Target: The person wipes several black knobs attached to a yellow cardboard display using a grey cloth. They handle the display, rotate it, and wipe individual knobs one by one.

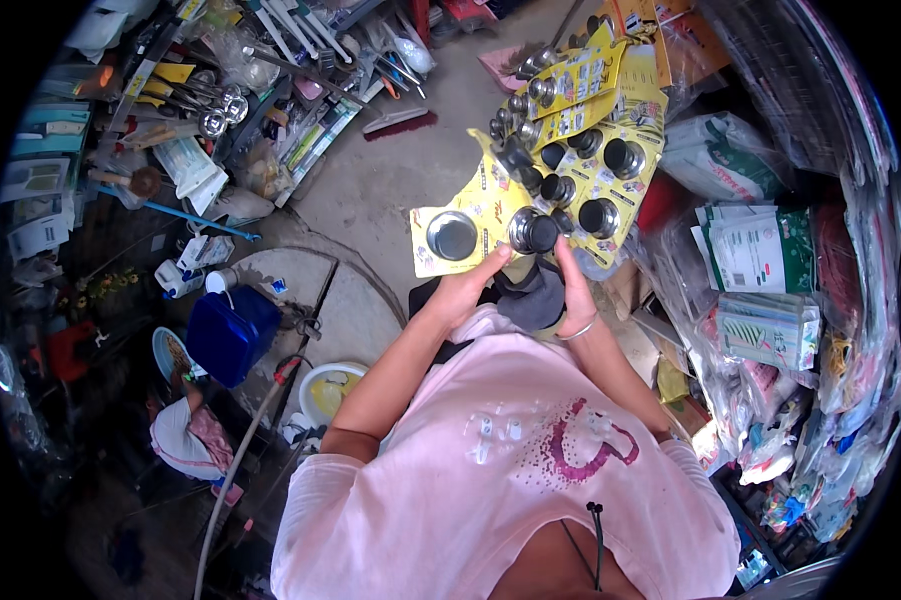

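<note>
My left hand (465,289) grips the lower edge of a yellow display card (488,195), its thumb on the front. The card bears round steel-and-black pieces that look like pot-lid knobs; one knob (452,235) sits at its left end and another knob (534,231) lies between my hands. At the card's right end my right hand (575,289) holds on, thumb up beside a small black piece. My fingers behind the card are hidden. More yellow cards of knobs (600,217) hang right behind it, bunched at a yellow tie (638,34).
Packaged goods (758,247) crowd the right side. Steel ladles (221,112) and other wares fill the upper left. A broom head (399,124) and a pink dustpan (506,67) are on the floor. Lower left are a blue bucket (233,334), a basin (330,390) and another person (187,442).
</note>
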{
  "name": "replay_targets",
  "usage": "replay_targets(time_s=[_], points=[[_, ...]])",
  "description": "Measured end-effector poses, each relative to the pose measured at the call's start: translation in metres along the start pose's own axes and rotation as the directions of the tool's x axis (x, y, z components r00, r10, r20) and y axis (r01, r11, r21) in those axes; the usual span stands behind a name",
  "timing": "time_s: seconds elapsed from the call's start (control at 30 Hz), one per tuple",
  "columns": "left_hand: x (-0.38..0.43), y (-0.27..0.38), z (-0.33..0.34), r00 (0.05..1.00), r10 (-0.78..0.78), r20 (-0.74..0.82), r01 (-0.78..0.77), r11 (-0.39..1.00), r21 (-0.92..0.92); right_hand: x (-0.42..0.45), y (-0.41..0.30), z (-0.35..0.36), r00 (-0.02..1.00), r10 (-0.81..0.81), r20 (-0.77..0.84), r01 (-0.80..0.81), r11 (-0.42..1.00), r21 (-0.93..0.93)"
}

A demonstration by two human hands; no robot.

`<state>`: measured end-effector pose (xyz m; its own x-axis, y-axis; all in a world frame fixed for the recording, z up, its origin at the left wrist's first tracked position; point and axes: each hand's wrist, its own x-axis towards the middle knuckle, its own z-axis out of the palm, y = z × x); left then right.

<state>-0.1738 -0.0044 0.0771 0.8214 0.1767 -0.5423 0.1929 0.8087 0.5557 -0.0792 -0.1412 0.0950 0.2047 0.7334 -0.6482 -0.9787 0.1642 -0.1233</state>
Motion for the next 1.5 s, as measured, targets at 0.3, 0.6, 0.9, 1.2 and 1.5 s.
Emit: replay_targets(time_s=[0.3, 0.6, 0.9, 1.2, 1.5], points=[[-0.008, -0.007, -0.047, 0.987, 0.04, 0.154, -0.142, 0.662, 0.736, -0.023, -0.022, -0.026, 0.986, -0.163, -0.021, 0.135, 0.879, -0.456], [-0.032, 0.013, -0.041, 0.97, -0.108, 0.217, 0.137, 0.983, -0.126, -0.053, -0.027, -0.054, 0.983, -0.099, 0.156, 0.184, 0.613, -0.769], [-0.036, 0.047, 0.014, 0.99, -0.114, 0.085, 0.061, 0.88, 0.471, -0.063, -0.024, -0.062, 0.974, -0.205, 0.098, 0.201, 0.579, -0.79], [-0.034, 0.081, -0.002, 0.943, -0.206, 0.26, 0.027, 0.829, 0.559, -0.149, -0.029, -0.003, 0.692, -0.711, 0.128, 0.564, 0.421, -0.711], [-0.036, 0.085, -0.004, 0.883, -0.133, 0.451, -0.196, 0.767, 0.611, -0.056, 0.017, 0.101, 0.634, -0.558, 0.535, 0.341, -0.419, -0.841]])
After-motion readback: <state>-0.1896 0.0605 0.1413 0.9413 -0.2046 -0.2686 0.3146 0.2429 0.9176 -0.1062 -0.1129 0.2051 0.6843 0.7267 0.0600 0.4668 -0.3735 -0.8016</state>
